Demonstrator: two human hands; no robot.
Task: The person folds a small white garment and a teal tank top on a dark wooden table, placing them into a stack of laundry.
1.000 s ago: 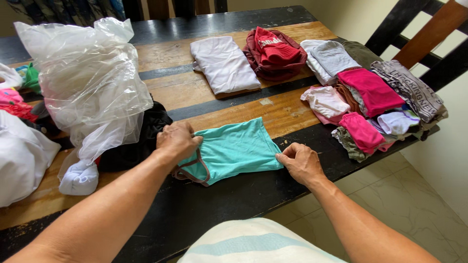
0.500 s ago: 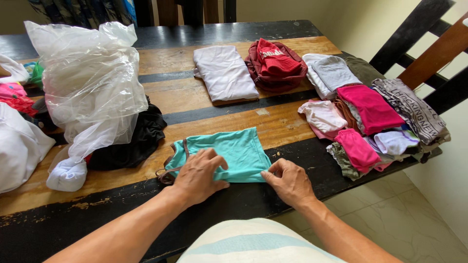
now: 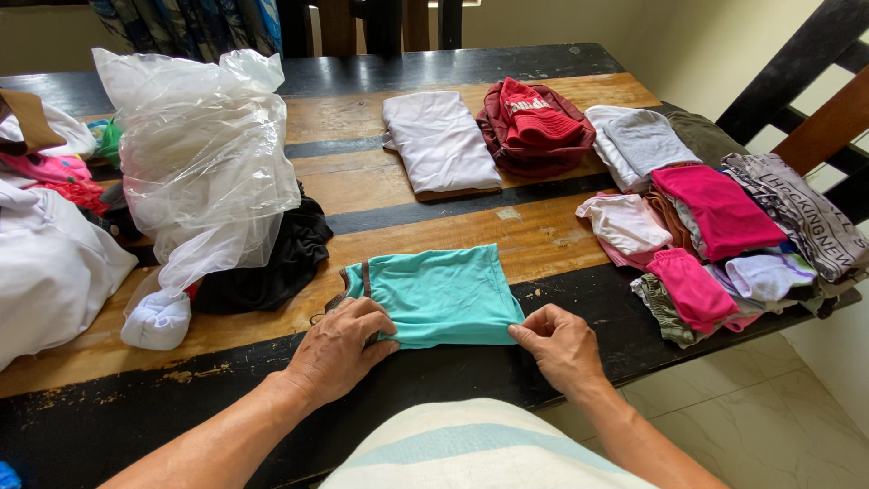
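A teal garment (image 3: pixel 433 292) with a brown trim lies folded flat near the front edge of a wooden table (image 3: pixel 543 237) with black stripes. My left hand (image 3: pixel 340 349) pinches its near left corner. At the near right corner, my right hand (image 3: pixel 561 348) grips the fold between thumb and fingers. Both hands rest on the table's dark front strip.
A crumpled clear plastic bag (image 3: pixel 201 163) stands at left over a black cloth (image 3: pixel 272 264), with white and pink clothes (image 3: pixel 47 254) beyond. Folded white (image 3: pixel 440 143), red (image 3: pixel 536 125), pink (image 3: pixel 719 210) and grey garments lie at the back and right. Chairs (image 3: pixel 815 100) stand right.
My left hand came from the garment's far left side down to its near corner; the garment has been folded shorter. My right hand has stayed at the near right corner.
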